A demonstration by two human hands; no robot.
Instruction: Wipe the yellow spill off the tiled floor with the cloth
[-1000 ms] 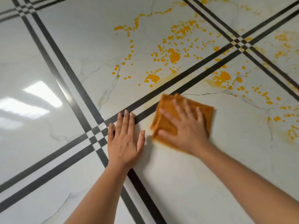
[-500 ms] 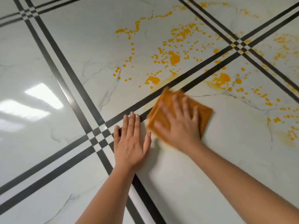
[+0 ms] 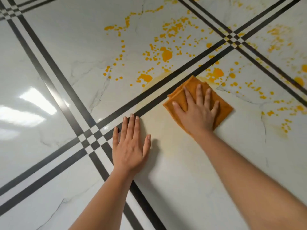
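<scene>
Yellow spill (image 3: 166, 53) lies in blobs and many small drops across the far tiles, spreading right past the black strip crossing. A folded orange cloth (image 3: 224, 107) lies flat on the floor just right of the double black strip, its far corner touching a faint yellow smear. My right hand (image 3: 197, 112) presses down on the cloth with fingers spread. My left hand (image 3: 129, 143) rests flat on the bare tile to the left of the cloth, fingertips at the strip, holding nothing.
The floor is glossy white marble-look tile (image 3: 54, 52) with double black strips (image 3: 69, 90) that cross near my left hand and again at the far right. A pale yellowish film (image 3: 167, 146) stays on the tile between my hands. Light glare sits at the left.
My right hand has pushed the cloth away from me and to the right, up to the edge of the spill. My left hand stays flat on the floor.
</scene>
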